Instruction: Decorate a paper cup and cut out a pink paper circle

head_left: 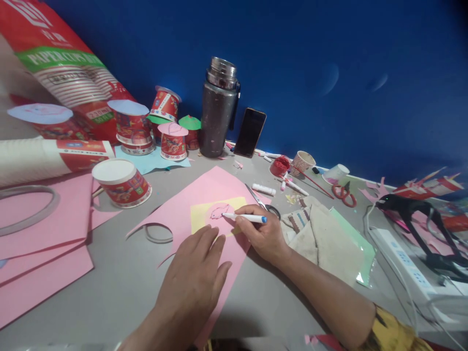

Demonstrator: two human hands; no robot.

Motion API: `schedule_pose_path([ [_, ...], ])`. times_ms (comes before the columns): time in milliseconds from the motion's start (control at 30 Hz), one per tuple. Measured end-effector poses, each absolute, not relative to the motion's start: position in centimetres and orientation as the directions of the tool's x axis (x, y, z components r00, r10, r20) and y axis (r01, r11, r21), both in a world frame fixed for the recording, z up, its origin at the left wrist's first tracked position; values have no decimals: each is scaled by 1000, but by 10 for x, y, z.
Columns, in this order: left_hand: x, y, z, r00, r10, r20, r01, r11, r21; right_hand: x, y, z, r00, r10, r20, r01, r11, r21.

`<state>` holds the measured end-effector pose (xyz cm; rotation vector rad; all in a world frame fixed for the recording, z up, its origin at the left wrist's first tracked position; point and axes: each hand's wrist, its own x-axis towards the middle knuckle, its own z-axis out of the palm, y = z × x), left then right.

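Observation:
My right hand point(260, 235) is closed around a white marker with a blue end point(245, 217). Its tip touches a small pink paper cut-out point(219, 211) that lies on a yellow paper piece point(204, 214). Both rest on a large pink sheet point(208, 195). My left hand point(197, 278) lies flat on that pink sheet, fingers stretched out, just in front of the yellow piece. A pair of scissors point(263, 202) lies just behind my right hand.
Several red paper cups point(122, 183) stand at the left and back, beside a steel flask point(218, 109) and a leaning phone point(250, 132). Pink sheets point(44, 229) and a tape ring point(25, 209) lie left. A cloth point(321, 234), red scissors point(344, 193) and a power strip point(405, 265) lie right.

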<state>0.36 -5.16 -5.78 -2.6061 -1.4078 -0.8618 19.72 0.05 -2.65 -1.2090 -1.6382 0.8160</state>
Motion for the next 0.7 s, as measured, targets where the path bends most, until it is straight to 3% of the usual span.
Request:
schedule_pose_path([
  [267, 4, -51, -55, 462, 730, 503, 775, -609, 171, 191, 5, -22, -183, 924, 335, 395, 381, -836],
  [500, 3, -50, -54, 469, 722, 509, 770, -616, 164, 191, 6, -21, -84, 945, 316, 381, 323, -866],
  [700, 2, -50, -56, 469, 725, 505, 773, -613, 162, 190, 5, -22, -189, 921, 342, 385, 390, -837],
])
